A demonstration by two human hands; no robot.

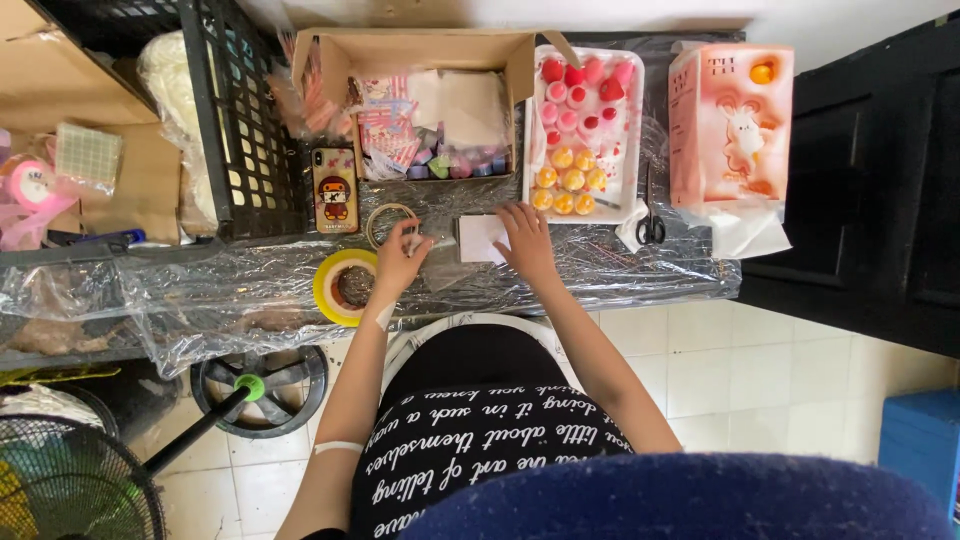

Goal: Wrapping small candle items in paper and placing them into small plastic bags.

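A small clear piece is pinched in the left hand, beside the yellow tape roll. The white card, at twelve o'clock on the tabletop, is pressed by the right hand, fingers spread.

Tray: you had a white tray of pink, red and orange round pieces at the table's back.
Scissors: you left black scissors just right of that tray.
Carton: a pink carton stood near them.
Box: your open cardboard box held small packets.
Phone: a phone lay beside the black crate.
Floor: a fan stood below.
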